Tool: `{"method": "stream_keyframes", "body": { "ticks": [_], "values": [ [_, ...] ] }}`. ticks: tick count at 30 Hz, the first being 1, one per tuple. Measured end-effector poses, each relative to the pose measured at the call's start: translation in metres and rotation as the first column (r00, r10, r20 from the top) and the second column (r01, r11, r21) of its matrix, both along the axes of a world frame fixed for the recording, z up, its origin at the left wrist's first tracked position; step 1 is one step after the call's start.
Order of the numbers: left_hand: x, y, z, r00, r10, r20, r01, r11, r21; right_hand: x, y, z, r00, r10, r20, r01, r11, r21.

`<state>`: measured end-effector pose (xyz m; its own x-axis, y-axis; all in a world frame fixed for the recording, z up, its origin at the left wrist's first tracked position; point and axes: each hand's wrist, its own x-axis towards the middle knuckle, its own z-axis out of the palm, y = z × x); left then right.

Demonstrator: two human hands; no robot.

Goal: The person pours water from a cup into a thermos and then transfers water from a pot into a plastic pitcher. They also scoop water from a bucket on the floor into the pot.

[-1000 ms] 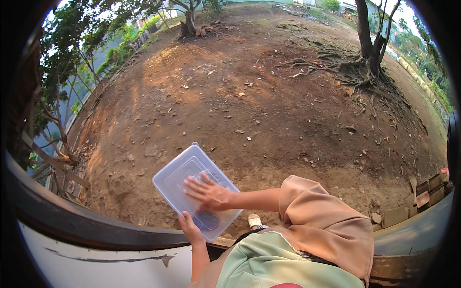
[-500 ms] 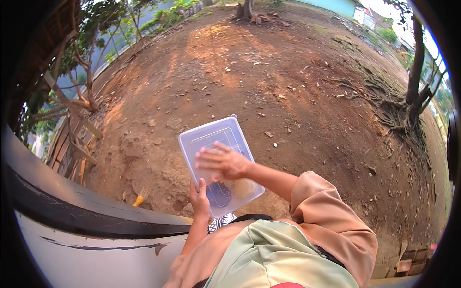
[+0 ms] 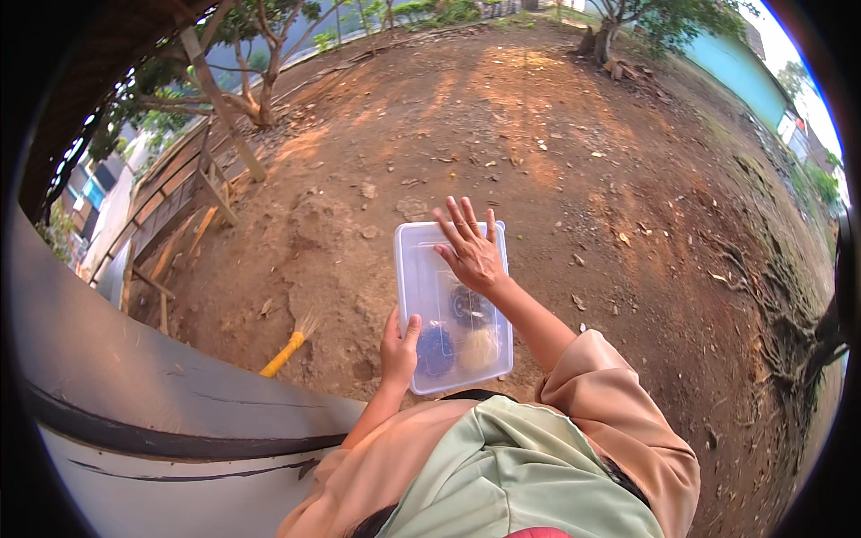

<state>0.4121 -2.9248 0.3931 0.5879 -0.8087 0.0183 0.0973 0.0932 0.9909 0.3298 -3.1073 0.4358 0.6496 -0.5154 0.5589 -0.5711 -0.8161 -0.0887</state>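
Observation:
A flat, see-through plastic container (image 3: pixel 420 291) with a pale lid is held in front of my body, its long side pointing away from me. My left hand (image 3: pixel 397 356) grips its left edge near the close end, thumb on top of the lid. My right hand (image 3: pixel 473 255) is open, fingers spread, over the far right part of the lid; whether the palm presses on it I cannot tell. Through the lid show a dark bundle (image 3: pixel 468 305), a yellowish rounded thing (image 3: pixel 478 348) and a blue rounded thing (image 3: pixel 435 350); their kinds are unclear.
A grey and white ledge (image 3: pixel 179 359) curves along my left side. Beyond it a yellow-handled brush (image 3: pixel 285 352) lies near the bare dirt ground (image 3: pixel 341 242). A wooden fence (image 3: pixel 170 206) and a tree (image 3: pixel 262 94) stand far left; exposed roots (image 3: pixel 780 314) spread at right.
My right hand has slid from the lid's middle to its far right part, fingers now spread. The container has turned more upright and shifted right in view, while my view has swung left.

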Motion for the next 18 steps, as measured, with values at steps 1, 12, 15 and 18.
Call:
{"method": "stream_keyframes", "body": {
  "ticks": [1, 12, 15, 18],
  "values": [
    [0.013, -0.004, -0.003, 0.999, 0.034, 0.013, -0.034, 0.999, -0.017, 0.02, 0.003, -0.008, 0.993, 0.0, 0.118, -0.009, 0.997, 0.081],
    [0.145, 0.023, -0.011, 0.847, 0.521, -0.107, -0.53, 0.844, -0.078, 0.133, -0.03, 0.0, 0.955, 0.245, -0.165, -0.203, 0.95, 0.239],
    [0.154, 0.011, -0.006, 0.788, 0.579, -0.208, -0.605, 0.791, -0.089, 0.197, -0.029, -0.006, 0.957, 0.157, 0.244, -0.182, 0.979, 0.086],
    [0.183, 0.0, -0.016, 0.743, 0.619, -0.256, -0.65, 0.758, -0.056, 0.209, 0.039, -0.005, 0.589, 0.808, 0.002, -0.793, 0.578, 0.195]
  ]
}}
